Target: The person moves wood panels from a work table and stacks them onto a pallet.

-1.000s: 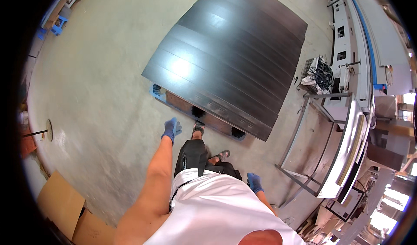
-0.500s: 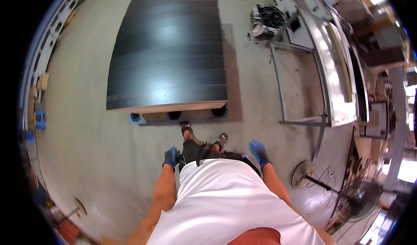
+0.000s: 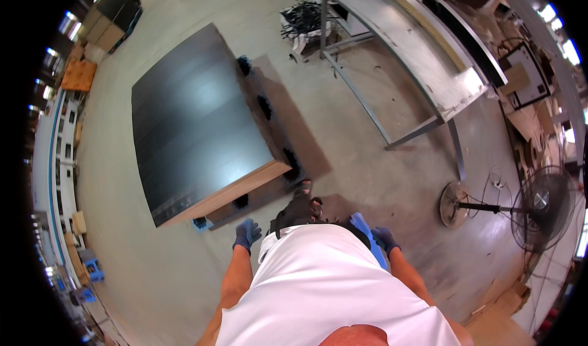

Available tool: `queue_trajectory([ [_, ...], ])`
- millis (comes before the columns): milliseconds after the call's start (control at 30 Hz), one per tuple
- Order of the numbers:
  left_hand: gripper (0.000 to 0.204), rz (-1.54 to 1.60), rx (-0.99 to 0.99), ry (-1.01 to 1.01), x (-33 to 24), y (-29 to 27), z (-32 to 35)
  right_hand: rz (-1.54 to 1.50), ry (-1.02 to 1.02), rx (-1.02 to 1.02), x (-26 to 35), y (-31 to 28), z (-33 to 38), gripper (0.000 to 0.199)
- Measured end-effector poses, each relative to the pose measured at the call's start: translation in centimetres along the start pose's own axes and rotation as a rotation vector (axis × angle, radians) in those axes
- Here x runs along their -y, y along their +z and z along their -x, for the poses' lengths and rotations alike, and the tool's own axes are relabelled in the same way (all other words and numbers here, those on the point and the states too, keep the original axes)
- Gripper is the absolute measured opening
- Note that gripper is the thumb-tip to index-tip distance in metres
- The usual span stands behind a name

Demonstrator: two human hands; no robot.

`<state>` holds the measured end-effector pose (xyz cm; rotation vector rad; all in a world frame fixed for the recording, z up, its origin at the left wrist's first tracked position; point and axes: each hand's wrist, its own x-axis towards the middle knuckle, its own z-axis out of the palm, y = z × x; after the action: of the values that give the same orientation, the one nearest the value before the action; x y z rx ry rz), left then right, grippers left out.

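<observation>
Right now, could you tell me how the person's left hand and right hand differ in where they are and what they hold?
The left hand hangs with nothing in it, close to the low corner of the dark stack of panels; the right hand is on the far side of the body from that stack, touching a flat blue object. The left hand shows curled fingers clearly; whether the right hand grips the blue object is unclear. Both wear blue gloves and sit at hip level.

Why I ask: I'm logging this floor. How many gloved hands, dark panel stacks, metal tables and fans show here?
Gloved hands: 2 (left hand, right hand)
Panel stack: 1
Table: 1
Fan: 1
Total: 5
</observation>
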<state>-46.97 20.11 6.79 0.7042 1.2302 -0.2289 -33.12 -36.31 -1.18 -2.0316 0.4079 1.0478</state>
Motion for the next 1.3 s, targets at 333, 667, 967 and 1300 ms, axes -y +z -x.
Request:
queue_trajectory([
  [333, 0.008, -0.258, 0.039, -0.117, -3.1, 11.6, -8.6, -0.029, -0.443, -0.202, 18.3, -12.2, -3.3, 0.026],
  [667, 0.026, -0.452, 0.345, -0.13, -12.3, 40.9, -8.5, -0.246, -0.547, -0.583, 25.0, -26.5, -7.7, 0.031],
  [967, 0.022, -0.138, 0.576, -0.012, -18.7, 43.3, -13.7, -0.19, -0.536, -0.92, 31.7, -34.9, -14.1, 0.021],
  [1300, 0.021, -1.177, 0.064, 0.506, -11.5, 41.9, -14.0, 0.006, -0.707, -1.162, 47.3, -44.6, -27.3, 0.029],
])
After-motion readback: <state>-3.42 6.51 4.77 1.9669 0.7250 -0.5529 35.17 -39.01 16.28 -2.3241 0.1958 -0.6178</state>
